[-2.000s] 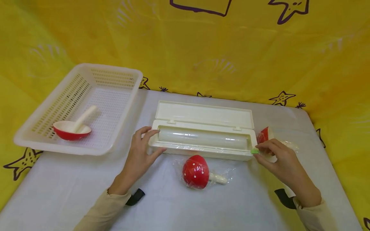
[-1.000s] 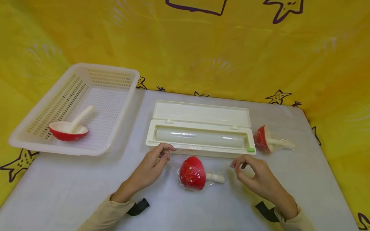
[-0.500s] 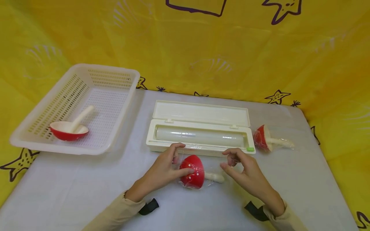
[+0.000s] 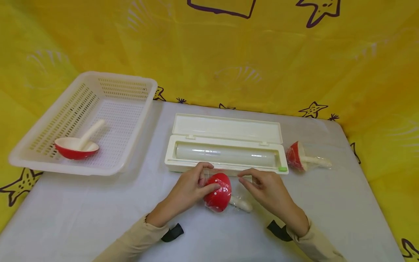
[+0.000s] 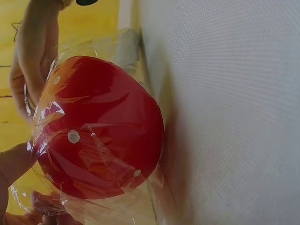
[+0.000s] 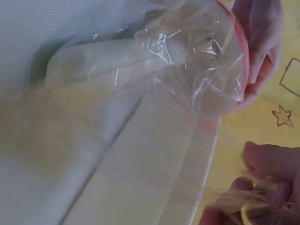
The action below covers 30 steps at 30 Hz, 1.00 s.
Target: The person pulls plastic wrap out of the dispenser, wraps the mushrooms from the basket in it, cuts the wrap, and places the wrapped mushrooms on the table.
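Observation:
In the head view a red ladle (image 4: 218, 198) with white dots lies on its side, wrapped in cling film; its pale handle (image 4: 241, 204) points right. My left hand (image 4: 188, 189) holds it by the bowl, thumb on the red side and fingers behind. Beside the handle, my right hand (image 4: 266, 185) has thumb and forefinger together. The right wrist view shows its fingers (image 6: 269, 164) pinching loose cling film (image 6: 248, 199). Creased film stretches over the red bowl (image 5: 101, 131) in the left wrist view. Just behind stands the lidded dispenser box (image 4: 226, 169), its lid up and a film roll (image 4: 226, 154) inside.
At the left, a white perforated basket (image 4: 131, 145) contains another red ladle (image 4: 76, 149). A second film-wrapped ladle (image 4: 296, 156) lies right of the box. A green slider (image 4: 282, 169) sits at the box's right front corner. Yellow printed cloth (image 4: 196, 54) hangs behind the table (image 4: 108, 203).
Both hands have come from the box to the ladle in front. My left hand has taken its bowl; the right has left the green slider and moved left. The ladle's handle has swung slightly toward me.

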### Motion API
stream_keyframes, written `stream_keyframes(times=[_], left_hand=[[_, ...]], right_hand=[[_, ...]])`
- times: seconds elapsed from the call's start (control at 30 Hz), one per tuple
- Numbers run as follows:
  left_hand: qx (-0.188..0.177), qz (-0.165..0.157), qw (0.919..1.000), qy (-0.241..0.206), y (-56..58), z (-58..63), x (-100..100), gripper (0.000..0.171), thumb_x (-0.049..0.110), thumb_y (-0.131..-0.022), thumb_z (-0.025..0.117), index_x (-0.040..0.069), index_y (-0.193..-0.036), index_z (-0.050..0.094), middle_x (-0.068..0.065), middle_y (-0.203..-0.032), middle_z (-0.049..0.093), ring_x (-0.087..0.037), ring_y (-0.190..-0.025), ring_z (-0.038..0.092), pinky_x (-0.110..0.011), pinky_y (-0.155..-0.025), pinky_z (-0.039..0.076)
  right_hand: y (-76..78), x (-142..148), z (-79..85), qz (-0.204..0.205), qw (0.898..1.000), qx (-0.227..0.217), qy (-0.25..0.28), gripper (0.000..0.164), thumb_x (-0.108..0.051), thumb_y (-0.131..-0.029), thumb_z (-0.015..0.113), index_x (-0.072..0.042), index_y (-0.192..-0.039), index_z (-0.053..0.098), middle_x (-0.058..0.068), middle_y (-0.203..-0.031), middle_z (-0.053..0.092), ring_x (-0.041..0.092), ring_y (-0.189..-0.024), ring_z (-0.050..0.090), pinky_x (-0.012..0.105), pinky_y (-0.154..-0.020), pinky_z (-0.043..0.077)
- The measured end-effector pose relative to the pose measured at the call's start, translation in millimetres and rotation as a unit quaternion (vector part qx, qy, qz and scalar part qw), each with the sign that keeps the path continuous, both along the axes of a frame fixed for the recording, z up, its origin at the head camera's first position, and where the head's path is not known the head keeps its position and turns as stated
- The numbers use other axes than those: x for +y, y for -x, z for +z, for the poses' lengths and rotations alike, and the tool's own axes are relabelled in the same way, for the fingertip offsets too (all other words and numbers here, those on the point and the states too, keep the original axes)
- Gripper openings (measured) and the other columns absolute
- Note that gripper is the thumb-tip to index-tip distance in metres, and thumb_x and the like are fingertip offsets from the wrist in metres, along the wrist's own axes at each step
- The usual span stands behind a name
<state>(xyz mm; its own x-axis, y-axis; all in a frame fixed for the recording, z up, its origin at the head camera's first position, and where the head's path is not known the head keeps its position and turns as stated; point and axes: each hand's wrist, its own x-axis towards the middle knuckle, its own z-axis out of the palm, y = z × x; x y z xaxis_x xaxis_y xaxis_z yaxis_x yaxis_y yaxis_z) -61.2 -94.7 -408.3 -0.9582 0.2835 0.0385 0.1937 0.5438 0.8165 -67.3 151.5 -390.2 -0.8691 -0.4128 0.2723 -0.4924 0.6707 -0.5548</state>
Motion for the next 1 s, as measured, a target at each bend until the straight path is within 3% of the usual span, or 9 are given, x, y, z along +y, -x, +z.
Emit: stream_keyframes(times=[0.2, 0.37, 0.47, 0.6, 0.7, 0.77, 0.83, 0.9, 1.0], left_hand=[[0.016, -0.023, 0.9995, 0.011, -0.7, -1.1, 1, 0.051, 0.026, -0.084, 0.08, 0.016, -0.129, 0.057, 0.008, -0.066, 0.048, -0.004, -0.06, 0.045, -0.02, -0.054, 0.043], [0.013, -0.042, 0.9989, 0.015, -1.9, -1.4, 0, 0.055, 0.027, -0.087, 0.077, 0.019, -0.137, 0.056, 0.009, -0.066, 0.047, -0.004, -0.06, 0.044, -0.019, -0.052, 0.042], [0.009, -0.05, 0.9986, 0.015, -2.0, -1.9, -1, 0.055, 0.029, -0.089, 0.075, 0.019, -0.139, 0.056, 0.009, -0.066, 0.046, -0.004, -0.061, 0.043, -0.019, -0.052, 0.04], [0.004, -0.054, 0.9984, 0.015, -1.6, -3.0, -2, 0.051, 0.029, -0.09, 0.074, 0.019, -0.137, 0.058, 0.008, -0.068, 0.046, -0.005, -0.063, 0.043, -0.019, -0.052, 0.039], [-0.004, -0.052, 0.9986, 0.012, -1.6, -3.2, -4, 0.046, 0.028, -0.09, 0.074, 0.021, -0.133, 0.061, 0.007, -0.07, 0.046, -0.007, -0.066, 0.045, -0.019, -0.053, 0.039], [-0.006, -0.051, 0.9987, 0.007, -1.4, -3.5, -4, 0.041, 0.028, -0.089, 0.074, 0.021, -0.129, 0.063, 0.007, -0.07, 0.047, -0.007, -0.067, 0.045, -0.019, -0.054, 0.04], [-0.003, -0.05, 0.9987, 0.002, -1.2, -3.5, -4, 0.035, 0.028, -0.089, 0.075, 0.02, -0.122, 0.066, 0.007, -0.07, 0.047, -0.007, -0.067, 0.045, -0.019, -0.055, 0.04], [0.004, -0.051, 0.9987, -0.002, -1.1, -4.0, -4, 0.03, 0.027, -0.088, 0.075, 0.018, -0.116, 0.066, 0.007, -0.069, 0.047, -0.006, -0.066, 0.044, -0.019, -0.055, 0.039], [0.01, -0.054, 0.9984, -0.008, -1.5, -4.4, -4, 0.026, 0.026, -0.088, 0.076, 0.014, -0.107, 0.065, 0.006, -0.068, 0.047, -0.004, -0.065, 0.043, -0.019, -0.055, 0.039]], right_hand=[[-7.5, -8, -4.1, 0.074, 0.995, 0.057, 0.043, 0.022, -0.004, -0.079, 0.08, -0.012, -0.099, 0.076, -0.009, -0.074, 0.068, -0.004, -0.06, 0.048, 0.011, -0.054, 0.044], [-20.9, -16, -5.8, 0.145, 0.985, 0.091, 0.017, 0.021, -0.017, -0.084, 0.079, -0.01, -0.104, 0.075, -0.005, -0.083, 0.065, -0.002, -0.062, 0.053, 0.004, -0.057, 0.044], [-29.7, -18, -3.6, 0.18, 0.983, 0.043, -0.011, 0.031, -0.025, -0.091, 0.072, -0.008, -0.116, 0.07, -0.003, -0.09, 0.064, -0.002, -0.067, 0.059, 0.006, -0.061, 0.049], [-34.9, -17, 0.4, 0.217, 0.97, -0.104, -0.021, 0.034, -0.024, -0.102, 0.056, -0.009, -0.133, 0.058, -0.003, -0.101, 0.07, 0.002, -0.084, 0.065, 0.019, -0.076, 0.057], [-31.2, -14, -0.8, 0.191, 0.968, -0.158, 0.026, 0.028, -0.015, -0.1, 0.059, -0.008, -0.127, 0.055, 0.001, -0.103, 0.07, 0.004, -0.083, 0.067, 0.023, -0.074, 0.059], [-26.2, -12, -4.5, 0.147, 0.979, -0.132, 0.061, 0.031, -0.01, -0.091, 0.071, -0.007, -0.117, 0.055, 0.004, -0.098, 0.067, 0.004, -0.074, 0.065, 0.021, -0.066, 0.057], [-21.1, -10, -9.0, 0.093, 0.988, -0.1, 0.076, 0.045, -0.012, -0.08, 0.083, -0.005, -0.113, 0.054, 0.006, -0.094, 0.063, 0.005, -0.072, 0.06, 0.02, -0.06, 0.053], [-16.4, -10, -14.4, 0.06, 0.992, -0.094, 0.052, 0.064, -0.026, -0.071, 0.09, -0.005, -0.119, 0.052, 0.005, -0.097, 0.059, 0.008, -0.079, 0.056, 0.023, -0.064, 0.052], [-11.8, -14, -23.0, 0.064, 0.987, -0.149, -0.013, 0.086, -0.047, -0.069, 0.089, -0.009, -0.135, 0.049, 0.003, -0.112, 0.059, 0.015, -0.099, 0.055, 0.032, -0.08, 0.054]])
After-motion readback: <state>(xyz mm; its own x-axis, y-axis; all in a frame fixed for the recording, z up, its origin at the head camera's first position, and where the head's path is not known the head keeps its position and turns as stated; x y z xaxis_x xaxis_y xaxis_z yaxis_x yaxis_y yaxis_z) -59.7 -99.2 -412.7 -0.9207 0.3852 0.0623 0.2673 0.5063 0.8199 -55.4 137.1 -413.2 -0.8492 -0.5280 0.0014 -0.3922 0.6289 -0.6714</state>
